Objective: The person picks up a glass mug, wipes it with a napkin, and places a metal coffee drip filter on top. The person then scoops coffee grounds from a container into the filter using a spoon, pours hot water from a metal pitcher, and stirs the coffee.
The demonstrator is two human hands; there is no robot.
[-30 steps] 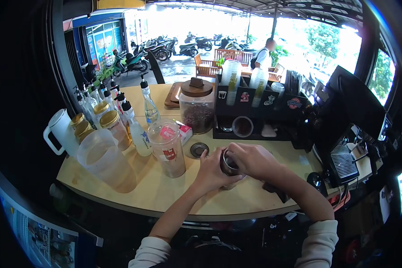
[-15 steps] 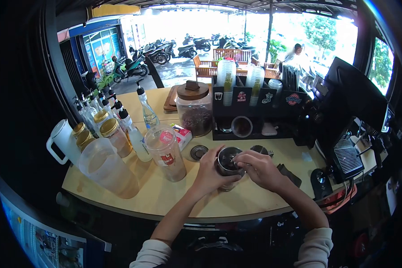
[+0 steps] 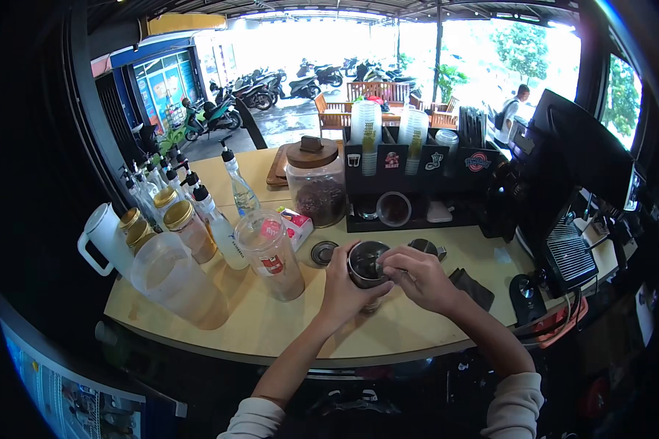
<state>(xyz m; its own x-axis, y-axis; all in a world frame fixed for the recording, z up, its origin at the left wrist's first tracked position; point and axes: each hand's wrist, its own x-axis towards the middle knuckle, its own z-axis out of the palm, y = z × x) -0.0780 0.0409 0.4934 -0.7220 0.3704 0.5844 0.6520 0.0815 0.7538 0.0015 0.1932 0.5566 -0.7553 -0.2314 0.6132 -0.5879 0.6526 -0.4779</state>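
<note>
My left hand (image 3: 342,291) is wrapped round a dark cup (image 3: 365,263) with a shiny rim, steadying it above the wooden counter. Its mouth faces up and its inside looks dark. At the right side of the rim, my right hand (image 3: 426,282) has its fingers pinched together. Whatever thin thing they may hold reaches into the cup and is too small to make out. Left of the cup lies a round metal lid (image 3: 324,253). A small round metal vessel (image 3: 423,247) stands behind my right hand, and a dark folded cloth (image 3: 471,290) lies to its right.
A tall clear tumbler (image 3: 272,265) and a frosted pitcher (image 3: 170,269) stand at left, before pump bottles (image 3: 220,230). Behind are a wooden-lidded jar (image 3: 316,183) and a black cup organizer (image 3: 373,192). A monitor (image 3: 582,154) rises at right.
My right hand has shifted slightly at the cup's rim, fingers still pinched. The left hand keeps its hold. The view has moved a little, and a person outside has walked to the right.
</note>
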